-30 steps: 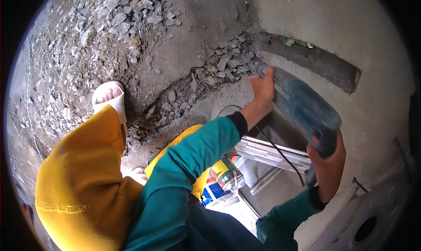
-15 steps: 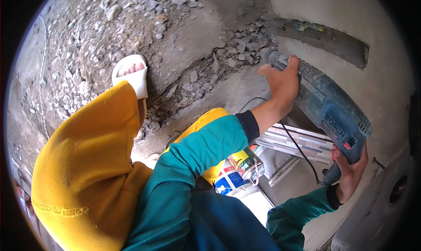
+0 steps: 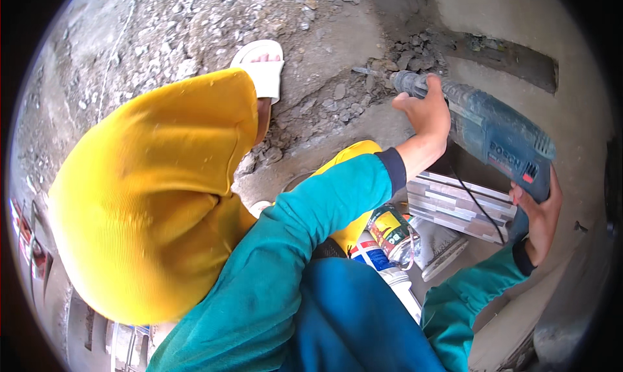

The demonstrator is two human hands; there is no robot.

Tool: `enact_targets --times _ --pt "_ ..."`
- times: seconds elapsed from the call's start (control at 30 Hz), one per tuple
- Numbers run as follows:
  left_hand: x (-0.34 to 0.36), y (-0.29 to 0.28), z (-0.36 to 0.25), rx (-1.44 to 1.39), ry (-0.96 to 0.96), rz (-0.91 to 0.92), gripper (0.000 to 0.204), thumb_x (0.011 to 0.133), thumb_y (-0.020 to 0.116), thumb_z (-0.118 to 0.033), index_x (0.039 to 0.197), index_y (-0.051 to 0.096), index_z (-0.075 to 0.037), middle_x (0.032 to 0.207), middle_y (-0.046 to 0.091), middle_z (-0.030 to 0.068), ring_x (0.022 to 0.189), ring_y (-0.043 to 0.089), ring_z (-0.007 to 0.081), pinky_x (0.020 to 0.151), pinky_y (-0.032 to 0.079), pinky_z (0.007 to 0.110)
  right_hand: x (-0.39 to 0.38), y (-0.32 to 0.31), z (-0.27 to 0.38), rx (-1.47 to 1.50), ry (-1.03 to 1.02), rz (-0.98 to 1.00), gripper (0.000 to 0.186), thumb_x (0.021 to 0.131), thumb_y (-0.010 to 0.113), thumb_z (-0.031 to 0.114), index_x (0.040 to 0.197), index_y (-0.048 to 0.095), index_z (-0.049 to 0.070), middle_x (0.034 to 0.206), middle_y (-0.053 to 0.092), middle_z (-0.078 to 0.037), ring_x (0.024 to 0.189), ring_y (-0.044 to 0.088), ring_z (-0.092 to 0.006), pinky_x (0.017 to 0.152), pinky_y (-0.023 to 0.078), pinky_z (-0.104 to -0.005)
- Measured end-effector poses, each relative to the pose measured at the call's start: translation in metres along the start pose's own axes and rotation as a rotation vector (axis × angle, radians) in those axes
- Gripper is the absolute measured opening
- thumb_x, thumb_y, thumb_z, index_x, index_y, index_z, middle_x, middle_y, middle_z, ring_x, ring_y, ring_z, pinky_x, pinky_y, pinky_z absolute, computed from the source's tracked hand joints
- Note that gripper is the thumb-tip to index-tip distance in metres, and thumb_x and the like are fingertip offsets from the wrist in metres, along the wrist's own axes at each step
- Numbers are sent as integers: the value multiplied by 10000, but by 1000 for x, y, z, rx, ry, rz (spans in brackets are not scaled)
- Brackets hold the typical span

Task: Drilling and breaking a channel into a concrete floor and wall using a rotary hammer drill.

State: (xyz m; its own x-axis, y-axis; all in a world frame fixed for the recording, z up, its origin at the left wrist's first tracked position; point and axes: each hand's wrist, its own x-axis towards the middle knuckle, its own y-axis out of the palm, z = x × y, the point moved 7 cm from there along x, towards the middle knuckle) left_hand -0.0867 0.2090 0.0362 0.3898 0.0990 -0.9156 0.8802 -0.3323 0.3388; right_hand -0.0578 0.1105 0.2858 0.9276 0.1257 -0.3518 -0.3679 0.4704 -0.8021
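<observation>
A dusty blue rotary hammer drill (image 3: 503, 128) is held level between both hands, with its front end toward the left. My left hand (image 3: 427, 115) grips its front part just behind the chuck, thumb and fingers closed around it. My right hand (image 3: 542, 213) is wrapped round the rear handle, near a small red part. From the chuck a slim metal bit (image 3: 370, 71) reaches to the broken concrete (image 3: 337, 102); whether its tip touches cannot be made out. A black cord (image 3: 480, 206) hangs below the drill.
Loose rubble (image 3: 415, 52) lies beside a long slot (image 3: 522, 67) at the wall's base. Below the drill are a strip-patterned tile panel (image 3: 448, 200), a yellow-labelled container (image 3: 392, 232) and a white bucket (image 3: 373, 255). My white-sandalled foot (image 3: 263, 70) stands on gravelly ground.
The view has shifted, so my leg and foot appear farther right. The drill is tilted more level, and its bit now shows against the broken concrete. Both hands keep their grip.
</observation>
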Motion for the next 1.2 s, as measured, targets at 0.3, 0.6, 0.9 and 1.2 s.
enact_targets --times 0.3,0.6,0.9,1.2 --pt "45 -29 -14 287 137 178 1026 850 413 -717 1369 195 141 1271 481 372 1229 473 448 1019 384 439 22 28 35 4 -236 77 627 649 624 -52 1268 522 -36 798 587 -29 586 489 -76 512 419 -228" --pt "1 -54 -128 1341 808 282 521 802 646 -345 1171 524 2 1183 600 246 1116 577 390 914 472 473 26 51 64 20 -390 97 383 529 631 -69 909 608 -27 676 603 -74 497 580 -168 440 431 -302" --pt "-266 -87 -353 1345 2020 250 433 768 701 -300 1096 587 -41 1010 670 186 938 662 314 801 530 415 76 55 66 -1 -428 248 455 606 655 -81 1054 608 -20 700 626 -91 487 595 -182 411 463 -336" --pt "-330 -392 -365 1358 1163 -24 305 893 669 -124 1160 557 -26 1037 640 41 996 605 124 887 469 266 114 104 88 -175 -499 338 671 705 648 28 1347 454 -9 633 576 -73 457 531 -137 430 411 -283"
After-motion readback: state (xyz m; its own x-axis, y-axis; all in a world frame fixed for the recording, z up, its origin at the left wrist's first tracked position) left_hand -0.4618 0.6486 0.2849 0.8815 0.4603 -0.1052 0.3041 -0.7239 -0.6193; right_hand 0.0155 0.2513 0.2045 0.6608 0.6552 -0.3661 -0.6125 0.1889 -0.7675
